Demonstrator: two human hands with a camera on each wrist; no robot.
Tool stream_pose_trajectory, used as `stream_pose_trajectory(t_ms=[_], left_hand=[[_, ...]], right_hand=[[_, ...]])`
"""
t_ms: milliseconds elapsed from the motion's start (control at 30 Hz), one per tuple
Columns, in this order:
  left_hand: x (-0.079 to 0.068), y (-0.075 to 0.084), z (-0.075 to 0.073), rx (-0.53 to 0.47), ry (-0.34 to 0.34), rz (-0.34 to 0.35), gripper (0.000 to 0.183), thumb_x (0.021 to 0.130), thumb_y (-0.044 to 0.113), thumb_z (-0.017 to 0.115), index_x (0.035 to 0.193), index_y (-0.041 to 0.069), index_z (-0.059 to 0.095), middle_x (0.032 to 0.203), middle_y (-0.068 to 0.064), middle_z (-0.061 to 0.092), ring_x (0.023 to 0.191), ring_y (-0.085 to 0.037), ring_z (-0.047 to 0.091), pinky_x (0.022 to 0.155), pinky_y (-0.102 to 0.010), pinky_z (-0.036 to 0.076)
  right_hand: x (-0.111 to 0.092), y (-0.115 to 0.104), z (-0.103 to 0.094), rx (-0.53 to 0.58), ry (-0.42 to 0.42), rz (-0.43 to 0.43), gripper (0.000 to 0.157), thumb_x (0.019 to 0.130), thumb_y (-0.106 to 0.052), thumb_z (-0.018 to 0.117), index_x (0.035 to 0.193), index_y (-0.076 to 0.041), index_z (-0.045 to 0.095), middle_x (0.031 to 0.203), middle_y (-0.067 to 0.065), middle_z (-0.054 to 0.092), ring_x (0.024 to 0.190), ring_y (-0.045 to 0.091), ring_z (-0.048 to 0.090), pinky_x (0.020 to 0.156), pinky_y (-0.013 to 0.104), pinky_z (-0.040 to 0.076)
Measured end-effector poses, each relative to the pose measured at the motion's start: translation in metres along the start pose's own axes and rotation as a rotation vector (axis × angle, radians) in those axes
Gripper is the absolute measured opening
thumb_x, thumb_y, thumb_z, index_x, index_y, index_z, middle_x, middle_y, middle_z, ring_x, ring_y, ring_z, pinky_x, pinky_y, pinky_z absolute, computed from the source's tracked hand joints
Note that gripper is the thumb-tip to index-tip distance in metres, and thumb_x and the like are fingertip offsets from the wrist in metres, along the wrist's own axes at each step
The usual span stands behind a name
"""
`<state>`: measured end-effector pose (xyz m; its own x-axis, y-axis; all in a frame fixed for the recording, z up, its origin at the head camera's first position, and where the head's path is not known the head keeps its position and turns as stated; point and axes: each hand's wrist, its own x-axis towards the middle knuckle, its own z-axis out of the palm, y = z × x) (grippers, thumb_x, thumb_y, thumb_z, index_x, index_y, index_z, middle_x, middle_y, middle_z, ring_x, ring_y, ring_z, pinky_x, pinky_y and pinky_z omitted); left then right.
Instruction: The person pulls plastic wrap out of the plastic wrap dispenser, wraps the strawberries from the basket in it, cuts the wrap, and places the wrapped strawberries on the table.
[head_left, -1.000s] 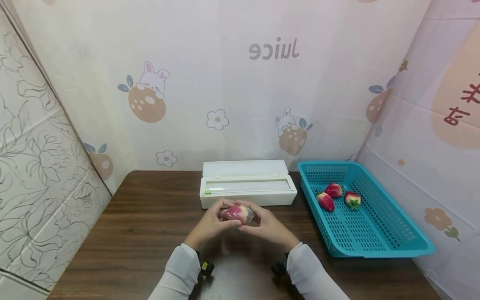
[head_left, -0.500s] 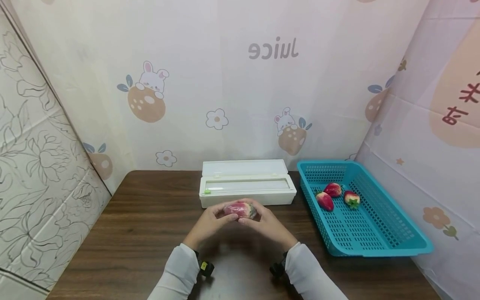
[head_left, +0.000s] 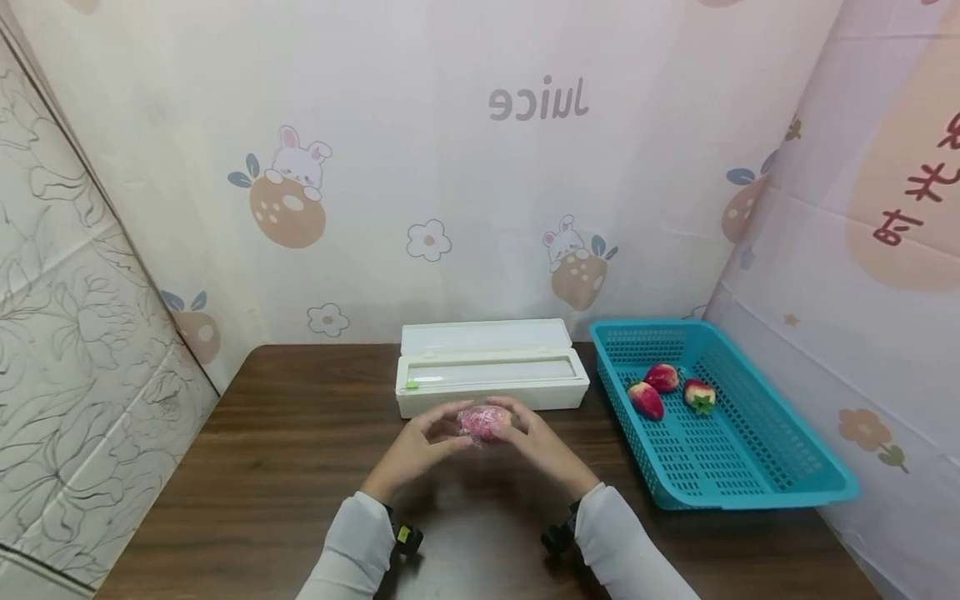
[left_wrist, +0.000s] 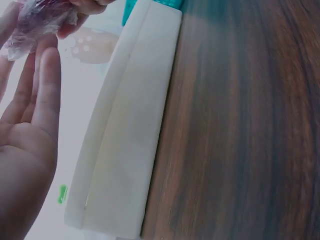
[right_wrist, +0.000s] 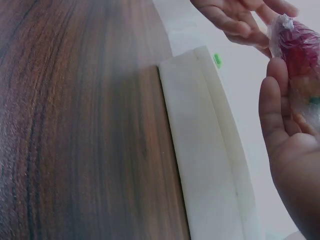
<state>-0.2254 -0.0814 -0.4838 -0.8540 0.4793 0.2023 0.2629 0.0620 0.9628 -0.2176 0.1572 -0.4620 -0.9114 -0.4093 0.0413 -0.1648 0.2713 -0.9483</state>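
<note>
A red strawberry (head_left: pixel 482 422) wrapped in crinkled clear film is held between both hands above the table. My right hand (head_left: pixel 546 454) grips its right side, fingers behind and thumb in front. At the left end of the bundle, my left hand (head_left: pixel 420 450) has its fingertips and thumb on the film. In the right wrist view, the wrapped strawberry (right_wrist: pixel 302 60) shows a gathered film tip toward the left hand (right_wrist: pixel 235 20) and some green at its other end. Just behind the hands stands a white cling film dispenser (head_left: pixel 491 396) with its lid raised.
To the right is a turquoise plastic basket (head_left: pixel 750 467) with a few unwrapped strawberries (head_left: pixel 646 401) inside. The dark wood table (head_left: pixel 285 450) backs onto a printed curtain (head_left: pixel 450 167), with a patterned panel (head_left: pixel 82 333) at the left.
The strawberry has been turned in the fingers: its pale, leafy end no longer faces right, and the bunched film now faces the head camera. The head view has shifted slightly.
</note>
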Motion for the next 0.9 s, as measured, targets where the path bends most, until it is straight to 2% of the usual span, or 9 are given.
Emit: stream_pose_trajectory(t_ms=[100, 200, 333, 467, 567, 767, 900], left_hand=[[0.002, -0.002, -0.002, -0.022, 0.025, 0.025, 0.048, 0.091, 0.016, 0.076, 0.137, 0.019, 0.062, 0.124, -0.006, 0.065, 0.106, -0.025, 0.065, 0.086, -0.034, 0.056], [0.004, -0.003, -0.002, -0.024, 0.049, 0.044, 0.045, 0.09, 0.015, 0.077, 0.134, 0.017, 0.064, 0.125, -0.005, 0.065, 0.104, -0.024, 0.066, 0.085, -0.034, 0.056], [0.006, -0.004, 0.001, 0.015, 0.053, 0.066, 0.054, 0.086, 0.015, 0.081, 0.136, 0.014, 0.061, 0.127, -0.004, 0.063, 0.103, -0.021, 0.067, 0.086, -0.033, 0.056], [0.007, -0.002, 0.004, 0.103, 0.029, 0.137, 0.064, 0.083, 0.016, 0.084, 0.142, 0.017, 0.057, 0.133, -0.001, 0.06, 0.107, -0.019, 0.066, 0.088, -0.032, 0.056], [0.007, 0.0, 0.005, 0.15, 0.061, 0.181, 0.062, 0.083, 0.014, 0.083, 0.14, 0.021, 0.059, 0.134, 0.0, 0.061, 0.106, -0.019, 0.066, 0.085, -0.031, 0.056], [0.008, -0.001, 0.008, 0.121, 0.097, 0.158, 0.06, 0.082, 0.005, 0.083, 0.137, 0.015, 0.061, 0.129, -0.004, 0.064, 0.1, -0.016, 0.067, 0.083, -0.03, 0.057], [0.009, 0.0, 0.01, 0.102, 0.074, 0.138, 0.071, 0.081, -0.001, 0.081, 0.145, 0.008, 0.051, 0.128, -0.012, 0.063, 0.1, -0.019, 0.068, 0.085, -0.033, 0.057]], right_hand=[[0.001, 0.002, -0.001, 0.014, -0.002, -0.001, 0.044, 0.105, -0.032, 0.054, 0.143, -0.012, 0.048, 0.134, 0.014, 0.055, 0.12, 0.028, 0.055, 0.098, 0.049, 0.047], [0.004, 0.004, -0.002, -0.002, -0.003, -0.016, 0.042, 0.105, -0.034, 0.052, 0.141, -0.012, 0.051, 0.136, 0.011, 0.055, 0.122, 0.026, 0.054, 0.1, 0.046, 0.046], [0.004, 0.007, -0.002, -0.02, 0.005, -0.026, 0.043, 0.105, -0.035, 0.054, 0.141, -0.013, 0.052, 0.135, 0.009, 0.057, 0.121, 0.025, 0.055, 0.097, 0.044, 0.047], [0.003, 0.007, -0.002, -0.022, -0.003, -0.033, 0.044, 0.102, -0.034, 0.058, 0.143, -0.017, 0.053, 0.134, 0.008, 0.059, 0.118, 0.024, 0.058, 0.094, 0.042, 0.049], [0.002, 0.006, -0.001, -0.009, -0.03, -0.055, 0.049, 0.099, -0.032, 0.065, 0.145, -0.021, 0.051, 0.135, 0.007, 0.058, 0.116, 0.024, 0.059, 0.093, 0.04, 0.051], [0.003, 0.004, 0.002, 0.04, -0.013, -0.09, 0.053, 0.095, -0.025, 0.071, 0.145, -0.015, 0.053, 0.131, 0.01, 0.062, 0.11, 0.024, 0.064, 0.088, 0.034, 0.055], [0.004, 0.005, 0.003, 0.031, 0.044, -0.057, 0.052, 0.096, -0.027, 0.071, 0.142, -0.011, 0.055, 0.13, 0.01, 0.063, 0.112, 0.023, 0.063, 0.089, 0.031, 0.054]])
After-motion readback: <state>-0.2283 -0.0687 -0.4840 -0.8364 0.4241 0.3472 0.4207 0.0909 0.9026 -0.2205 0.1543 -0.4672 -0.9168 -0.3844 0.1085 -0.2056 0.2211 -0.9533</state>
